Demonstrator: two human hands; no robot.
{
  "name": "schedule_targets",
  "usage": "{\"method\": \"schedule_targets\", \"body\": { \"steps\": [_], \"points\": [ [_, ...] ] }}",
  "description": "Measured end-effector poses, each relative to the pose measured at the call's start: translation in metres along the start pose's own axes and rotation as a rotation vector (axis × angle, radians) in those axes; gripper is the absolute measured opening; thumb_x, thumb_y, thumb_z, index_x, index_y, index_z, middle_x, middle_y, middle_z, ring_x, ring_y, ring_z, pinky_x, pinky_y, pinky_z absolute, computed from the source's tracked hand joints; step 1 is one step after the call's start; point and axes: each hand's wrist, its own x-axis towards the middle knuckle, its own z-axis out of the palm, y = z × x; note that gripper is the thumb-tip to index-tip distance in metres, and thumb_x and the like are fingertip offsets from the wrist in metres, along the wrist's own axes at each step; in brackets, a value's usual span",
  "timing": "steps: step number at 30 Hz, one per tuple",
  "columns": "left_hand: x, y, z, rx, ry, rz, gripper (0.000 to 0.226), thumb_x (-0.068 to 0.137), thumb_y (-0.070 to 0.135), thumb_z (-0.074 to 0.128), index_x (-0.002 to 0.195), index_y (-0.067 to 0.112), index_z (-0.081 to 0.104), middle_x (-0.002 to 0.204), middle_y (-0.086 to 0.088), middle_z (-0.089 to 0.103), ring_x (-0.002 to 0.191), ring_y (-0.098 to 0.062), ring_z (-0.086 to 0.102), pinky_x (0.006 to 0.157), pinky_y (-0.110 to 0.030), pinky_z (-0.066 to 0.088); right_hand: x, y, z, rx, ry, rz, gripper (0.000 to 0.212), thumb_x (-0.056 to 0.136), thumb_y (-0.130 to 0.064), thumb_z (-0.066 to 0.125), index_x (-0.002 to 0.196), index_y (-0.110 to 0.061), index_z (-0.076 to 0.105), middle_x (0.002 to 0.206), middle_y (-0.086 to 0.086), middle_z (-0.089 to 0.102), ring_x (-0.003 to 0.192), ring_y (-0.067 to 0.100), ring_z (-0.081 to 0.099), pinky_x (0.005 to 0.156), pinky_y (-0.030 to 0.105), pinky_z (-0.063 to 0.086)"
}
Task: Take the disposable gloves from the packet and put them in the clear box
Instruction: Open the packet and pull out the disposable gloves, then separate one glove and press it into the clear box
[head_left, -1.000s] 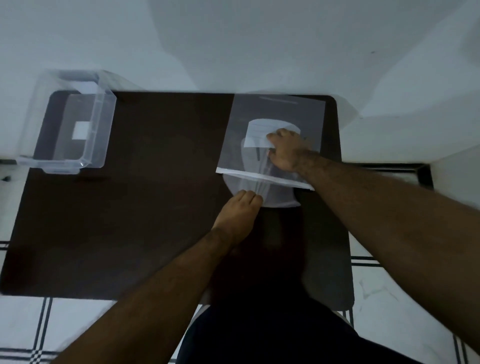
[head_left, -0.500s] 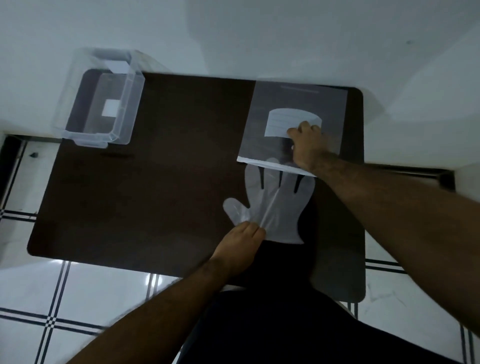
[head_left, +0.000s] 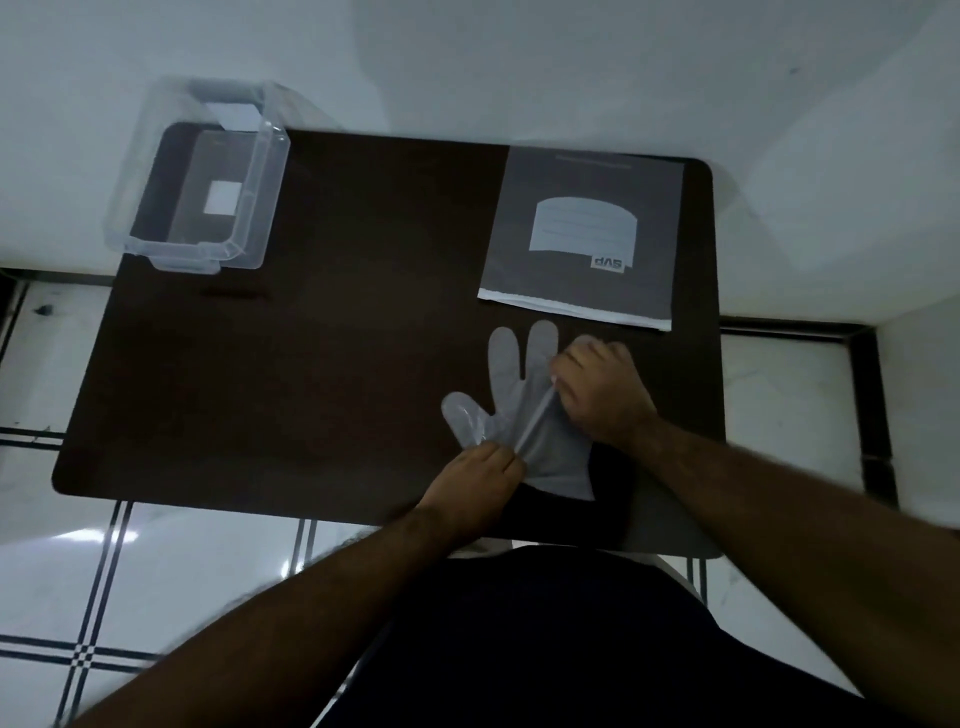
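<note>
Translucent glove (head_left: 519, 410) near table's (head_left: 311, 364) front edge, both hands' fingers (head_left: 498, 457) pinching it.

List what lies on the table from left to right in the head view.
clear box → disposable glove, pinched by the left hand and right hand → packet.

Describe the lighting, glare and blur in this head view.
Head view: dim, bluish light; the dark table swallows detail. A bright glare patch sits on the floor tiles. Wide-angle bending curves the table edges. The forearms near the lower edge look softly blurred; the glove stays fairly sharp.
</note>
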Motion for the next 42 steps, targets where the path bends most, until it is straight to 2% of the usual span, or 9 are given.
{"method": "schedule_targets", "body": {
  "steps": [5, 9, 13, 18, 21, 27, 33, 38, 42],
  "points": [
    [-0.004, 0.002, -0.002, 0.051, -0.035, -0.025, 0.029, 0.087, 0.015, 0.071, 0.116, 0.013, 0.067, 0.115, -0.008, 0.067, 0.108, -0.028, 0.062, 0.103, -0.041, 0.052, -0.039, -0.025, 0.019, -0.072, -0.115, -0.164, 0.022, 0.104, -0.04, 0.049, 0.107, -0.024, 0.064, 0.111, 0.003, 0.067, 0.099, 0.024, 0.061, 0.093, 0.047, 0.048],
    [-0.007, 0.008, -0.004, 0.071, -0.04, -0.064, 0.026, 0.092, 0.021, 0.069, 0.118, 0.015, 0.068, 0.119, -0.007, 0.068, 0.11, -0.027, 0.062, 0.104, -0.042, 0.05, -0.047, -0.029, 0.02, -0.09, -0.11, -0.148, 0.023, 0.106, -0.04, 0.044, 0.108, -0.025, 0.061, 0.113, 0.003, 0.065, 0.1, 0.025, 0.061, 0.091, 0.048, 0.049],
    [-0.02, 0.021, -0.009, 0.057, 0.039, -0.147, 0.022, 0.092, 0.027, 0.071, 0.113, 0.02, 0.07, 0.114, -0.003, 0.069, 0.104, -0.025, 0.062, 0.092, -0.04, 0.052, -0.053, -0.029, 0.018, -0.084, -0.128, -0.164, 0.026, 0.108, -0.04, 0.039, 0.113, -0.024, 0.059, 0.118, 0.005, 0.062, 0.104, 0.026, 0.059, 0.094, 0.049, 0.049],
    [-0.053, 0.043, 0.002, 0.087, 0.06, -0.229, 0.054, 0.091, 0.027, 0.071, 0.144, 0.019, 0.06, 0.141, -0.003, 0.063, 0.118, -0.027, 0.059, 0.098, -0.046, 0.051, -0.056, -0.03, 0.013, -0.087, -0.167, -0.174, 0.025, 0.106, -0.036, 0.048, 0.124, -0.026, 0.061, 0.129, 0.002, 0.059, 0.115, 0.025, 0.057, 0.101, 0.048, 0.047],
    [-0.072, 0.056, 0.009, 0.099, 0.044, -0.247, 0.059, 0.092, 0.024, 0.068, 0.15, 0.018, 0.056, 0.151, -0.007, 0.058, 0.127, -0.03, 0.058, 0.103, -0.049, 0.049, -0.065, -0.037, 0.013, -0.084, -0.132, -0.141, 0.028, 0.103, -0.036, 0.057, 0.128, -0.025, 0.063, 0.132, 0.003, 0.061, 0.118, 0.024, 0.058, 0.103, 0.046, 0.047],
    [-0.087, 0.055, 0.009, 0.068, 0.031, -0.355, 0.053, 0.095, 0.018, 0.061, 0.149, 0.018, 0.058, 0.154, -0.007, 0.058, 0.132, -0.031, 0.057, 0.108, -0.049, 0.046, -0.089, -0.081, 0.023, 0.003, -0.106, -0.176, 0.029, 0.107, -0.044, 0.046, 0.118, -0.026, 0.066, 0.122, 0.0, 0.065, 0.114, 0.023, 0.06, 0.101, 0.047, 0.046],
    [-0.093, 0.037, 0.005, -0.051, 0.039, -0.376, 0.049, 0.104, 0.017, 0.05, 0.153, 0.021, 0.054, 0.162, -0.004, 0.05, 0.142, -0.028, 0.048, 0.116, -0.047, 0.038, -0.1, -0.114, 0.046, 0.004, -0.171, -0.155, 0.028, 0.106, -0.045, 0.05, 0.123, -0.028, 0.063, 0.125, 0.0, 0.066, 0.114, 0.023, 0.061, 0.101, 0.047, 0.047],
    [-0.101, 0.024, 0.009, -0.064, 0.063, -0.335, 0.045, 0.103, 0.017, 0.053, 0.147, 0.02, 0.06, 0.158, -0.006, 0.055, 0.138, -0.029, 0.052, 0.113, -0.048, 0.042, -0.099, -0.112, 0.045, -0.012, -0.156, -0.169, 0.03, 0.102, -0.045, 0.056, 0.124, -0.026, 0.064, 0.122, 0.002, 0.068, 0.112, 0.025, 0.063, 0.099, 0.048, 0.049],
    [-0.109, 0.017, 0.012, -0.126, 0.171, -0.348, 0.037, 0.101, 0.015, 0.059, 0.137, 0.018, 0.069, 0.144, -0.004, 0.067, 0.127, -0.027, 0.061, 0.104, -0.045, 0.049, -0.094, -0.113, 0.04, -0.009, -0.149, -0.16, 0.034, 0.101, -0.053, 0.049, 0.118, -0.028, 0.065, 0.117, -0.003, 0.066, 0.108, 0.02, 0.058, 0.097, 0.045, 0.045]
  ]
}}
